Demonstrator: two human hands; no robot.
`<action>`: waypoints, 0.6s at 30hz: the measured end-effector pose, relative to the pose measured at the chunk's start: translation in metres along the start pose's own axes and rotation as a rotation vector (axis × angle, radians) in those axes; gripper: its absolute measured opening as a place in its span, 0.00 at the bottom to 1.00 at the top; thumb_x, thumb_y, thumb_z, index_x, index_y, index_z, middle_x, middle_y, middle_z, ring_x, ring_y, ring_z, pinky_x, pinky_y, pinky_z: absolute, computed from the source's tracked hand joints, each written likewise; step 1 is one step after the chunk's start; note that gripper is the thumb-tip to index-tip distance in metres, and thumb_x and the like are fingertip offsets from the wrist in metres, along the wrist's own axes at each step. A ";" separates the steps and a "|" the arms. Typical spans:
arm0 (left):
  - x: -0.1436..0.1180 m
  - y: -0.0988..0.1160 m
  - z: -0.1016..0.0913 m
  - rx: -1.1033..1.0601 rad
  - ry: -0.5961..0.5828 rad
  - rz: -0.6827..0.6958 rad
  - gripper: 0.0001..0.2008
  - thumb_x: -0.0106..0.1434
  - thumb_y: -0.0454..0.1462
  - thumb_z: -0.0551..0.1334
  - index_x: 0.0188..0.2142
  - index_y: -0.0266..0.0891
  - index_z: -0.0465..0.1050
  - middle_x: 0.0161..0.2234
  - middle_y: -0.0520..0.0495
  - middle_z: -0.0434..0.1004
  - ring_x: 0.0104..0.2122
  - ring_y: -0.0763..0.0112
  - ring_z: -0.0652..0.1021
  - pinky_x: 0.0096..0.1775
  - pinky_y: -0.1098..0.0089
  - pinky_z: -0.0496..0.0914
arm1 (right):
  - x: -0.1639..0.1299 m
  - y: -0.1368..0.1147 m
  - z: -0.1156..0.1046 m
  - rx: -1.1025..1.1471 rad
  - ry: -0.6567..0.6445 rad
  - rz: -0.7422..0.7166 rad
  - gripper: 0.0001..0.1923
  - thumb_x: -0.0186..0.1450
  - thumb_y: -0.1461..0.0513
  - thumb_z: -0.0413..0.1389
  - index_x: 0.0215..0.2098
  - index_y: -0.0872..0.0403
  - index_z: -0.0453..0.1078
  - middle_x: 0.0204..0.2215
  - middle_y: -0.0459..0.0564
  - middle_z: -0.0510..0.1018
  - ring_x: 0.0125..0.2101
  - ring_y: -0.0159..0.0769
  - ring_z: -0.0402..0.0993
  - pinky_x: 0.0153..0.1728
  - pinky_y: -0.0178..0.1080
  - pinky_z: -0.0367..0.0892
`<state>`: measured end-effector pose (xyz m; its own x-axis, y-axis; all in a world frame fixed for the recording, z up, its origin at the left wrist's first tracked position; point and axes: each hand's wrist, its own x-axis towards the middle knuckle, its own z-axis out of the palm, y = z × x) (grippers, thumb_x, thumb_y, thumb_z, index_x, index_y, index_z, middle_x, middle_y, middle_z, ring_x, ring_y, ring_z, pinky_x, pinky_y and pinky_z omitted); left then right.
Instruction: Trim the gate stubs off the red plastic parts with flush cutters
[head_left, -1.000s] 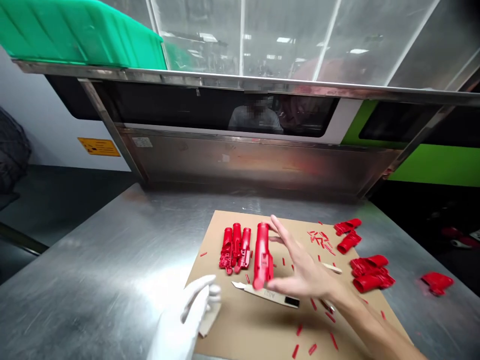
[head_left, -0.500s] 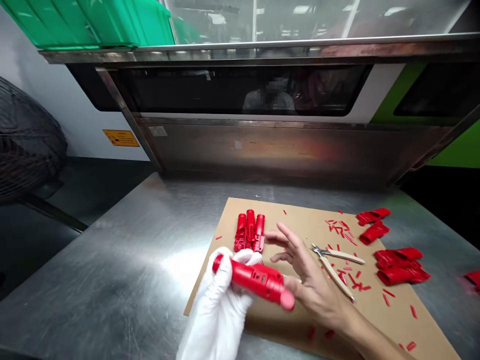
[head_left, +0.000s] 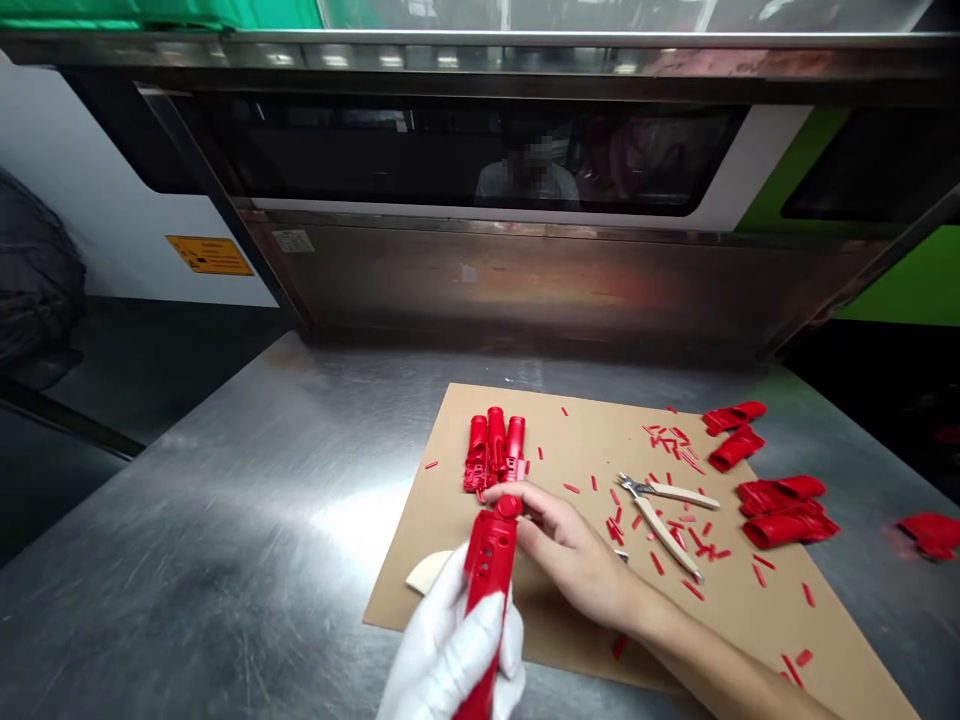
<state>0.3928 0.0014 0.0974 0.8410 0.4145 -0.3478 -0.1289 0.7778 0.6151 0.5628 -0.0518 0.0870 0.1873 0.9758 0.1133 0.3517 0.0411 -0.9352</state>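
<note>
My left hand point(head_left: 450, 640), in a white glove, grips a long red plastic part point(head_left: 491, 560) that points up and away, with holes along its side. My bare right hand point(head_left: 585, 570) has its thumb and index finger curled round the part's far end. Just beyond them, three similar red tubular pieces point(head_left: 496, 445) lie side by side on the cardboard sheet point(head_left: 555, 620). Nippers with cream handles point(head_left: 664, 530) rest with handles spread to the right of my right hand. A cream-coloured object point(head_left: 427, 572), mostly hidden, shows beside my left glove.
Small red scraps point(head_left: 667, 440) are scattered over the cardboard. Several larger red pieces point(head_left: 787, 510) lie along its right edge, and another red piece point(head_left: 930, 535) sits farther right on the metal table point(head_left: 247, 540). A metal panel point(head_left: 465, 285) rises behind; a green bin point(head_left: 150, 12) stands above.
The red part has swung from lying sideways to pointing away from me. My right hand has moved left onto its far end. The view has tilted slightly down.
</note>
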 end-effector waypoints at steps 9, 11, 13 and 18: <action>-0.017 0.021 0.005 -0.147 0.261 0.209 0.18 0.64 0.51 0.66 0.32 0.37 0.73 0.27 0.49 0.72 0.19 0.78 0.69 0.22 0.76 0.59 | 0.001 0.014 0.054 -0.595 -0.176 -0.240 0.12 0.65 0.68 0.55 0.47 0.56 0.69 0.52 0.61 0.69 0.53 0.58 0.63 0.53 0.60 0.63; -0.016 0.025 0.009 -0.196 0.335 0.275 0.15 0.60 0.47 0.71 0.33 0.37 0.76 0.28 0.49 0.72 0.22 0.77 0.70 0.25 0.76 0.62 | 0.004 0.017 0.063 -0.666 -0.174 -0.254 0.12 0.63 0.69 0.56 0.46 0.57 0.69 0.48 0.62 0.70 0.49 0.58 0.65 0.50 0.61 0.65; -0.016 0.028 0.014 -0.202 0.395 0.332 0.15 0.56 0.46 0.73 0.35 0.38 0.77 0.27 0.49 0.72 0.23 0.77 0.70 0.26 0.77 0.64 | 0.009 0.021 0.072 -0.709 -0.153 -0.255 0.10 0.62 0.69 0.56 0.42 0.57 0.68 0.43 0.61 0.71 0.45 0.58 0.66 0.46 0.60 0.66; -0.017 0.032 0.025 -0.179 0.477 0.397 0.17 0.56 0.46 0.74 0.38 0.39 0.78 0.27 0.49 0.72 0.23 0.78 0.70 0.28 0.77 0.68 | 0.015 0.022 0.075 -0.644 -0.113 -0.263 0.11 0.63 0.71 0.56 0.42 0.53 0.67 0.39 0.54 0.72 0.40 0.47 0.68 0.42 0.48 0.69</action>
<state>0.3871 0.0079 0.1408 0.3906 0.8194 -0.4196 -0.5023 0.5717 0.6487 0.5050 -0.0201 0.0428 -0.0624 0.9686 0.2406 0.8520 0.1772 -0.4926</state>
